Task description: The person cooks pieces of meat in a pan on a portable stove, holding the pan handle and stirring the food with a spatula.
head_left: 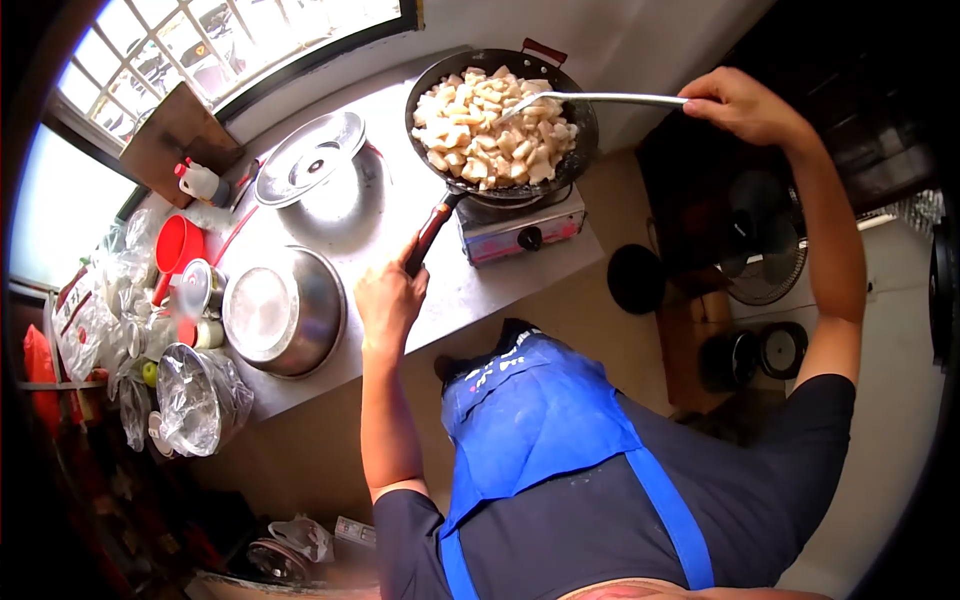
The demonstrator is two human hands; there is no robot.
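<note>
My left hand is closed around the dark handle of a wok. The wok sits over a portable gas stove and is heaped with pale, cut chunks of food. High on the right, my right hand grips the end of a long-handled metal utensil. Its far end dips into the chunks, so I cannot tell whether it is a spatula or a ladle. A red side grip shows on the wok's far rim.
On the counter, left of the wok, are a metal lid and an upturned metal pot. A red ladle, a bottle, a wooden board and plastic-wrapped items crowd the left. A fan stands right.
</note>
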